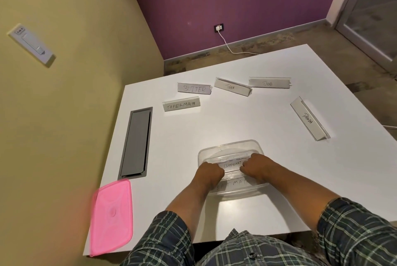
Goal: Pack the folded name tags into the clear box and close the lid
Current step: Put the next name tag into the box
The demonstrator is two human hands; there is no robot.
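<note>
Clear box: transparent, rounded corners, lid off, standing on the white table near its front edge, directly before the person.

Contents: ELEPHANT tag, lettering facing up, held inside the box; BATMAN tag, against the near wall, read through the plastic. Whether more tags lie beneath cannot be told.

Left hand: inside the box, fingers curled down onto the left end of the ELEPHANT tag.

Right hand: inside the box, fingers curled down onto the right end of the same tag. The two hands sit apart, one at each end, lettering visible between them.

Tags outside the box, all on the table, well apart from it:
- SUPERMAN tag, far left.
- BUTTER tag, just behind SUPERMAN.
- TIGER tag, far centre, angled.
- DOG tag, far right of centre.
- PANDA tag, right side, turned nearly end-on to the viewer.

Pink lid: flat at the table's front left corner, well apart from the box.

Grey cable hatch: recessed in the table's left side, between lid and SUPERMAN tag.

Sleeves: dark plaid, pushed up the forearms.
</note>
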